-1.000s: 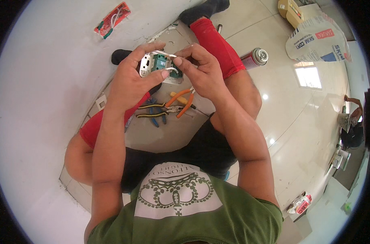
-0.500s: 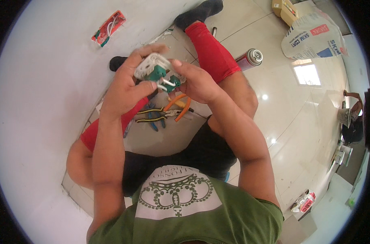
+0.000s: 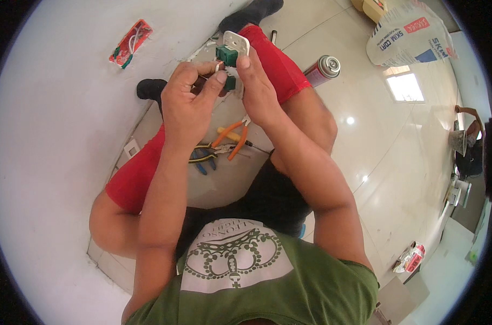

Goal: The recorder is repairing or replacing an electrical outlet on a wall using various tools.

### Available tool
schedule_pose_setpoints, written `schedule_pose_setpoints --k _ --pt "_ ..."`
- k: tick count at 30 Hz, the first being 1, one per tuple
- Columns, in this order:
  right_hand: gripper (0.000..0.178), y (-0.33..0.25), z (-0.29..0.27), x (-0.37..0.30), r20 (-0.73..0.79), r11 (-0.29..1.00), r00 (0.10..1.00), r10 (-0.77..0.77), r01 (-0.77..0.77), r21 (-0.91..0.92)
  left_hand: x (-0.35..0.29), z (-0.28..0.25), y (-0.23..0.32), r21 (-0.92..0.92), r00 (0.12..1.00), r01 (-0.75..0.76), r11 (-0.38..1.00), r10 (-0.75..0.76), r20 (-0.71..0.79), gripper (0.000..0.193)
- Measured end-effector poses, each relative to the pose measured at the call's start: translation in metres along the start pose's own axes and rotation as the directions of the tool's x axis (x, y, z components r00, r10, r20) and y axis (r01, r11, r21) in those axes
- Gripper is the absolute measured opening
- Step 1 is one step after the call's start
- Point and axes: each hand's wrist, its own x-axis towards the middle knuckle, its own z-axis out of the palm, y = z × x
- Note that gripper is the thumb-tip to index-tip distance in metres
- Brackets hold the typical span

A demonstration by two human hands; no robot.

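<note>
A wall outlet with green modules on a white mounting frame is held up between my hands, above the floor. My right hand grips the frame from its right side, thumb along its edge. At the left of the modules, my left hand is closed, thumb and forefinger pinching a short white wire beside the green parts. My left fingers partly hide the lower module.
A red wall box with loose wires sits in the wall at left. Orange-handled pliers, yellow-black pliers and a screwdriver lie between my legs. A canister and white sack are farther right.
The outlet has moved right and up and been turned, its frame now more edge-on. My left hand has shifted from the frame to the wire; my right hand still holds the frame.
</note>
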Motion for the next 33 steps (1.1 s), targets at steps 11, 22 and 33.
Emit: schedule_pose_setpoints --k 11,22,33 --pt "0.067 -0.001 -0.004 -0.003 -0.015 0.995 0.999 -0.041 0.04 -0.095 0.013 -0.015 0.005 -0.539 0.816 0.577 0.613 -0.407 0.411 0.016" --pt "0.06 0.013 -0.011 0.002 -0.028 0.981 0.999 0.03 -0.024 0.193 0.011 -0.006 0.013 -0.501 0.816 0.578 0.644 -0.448 0.366 0.018" --pt "0.054 0.002 -0.015 0.006 -0.044 0.922 0.951 -0.306 0.284 -0.263 0.007 -0.03 -0.003 0.013 0.943 0.166 0.986 -0.163 0.291 0.025"
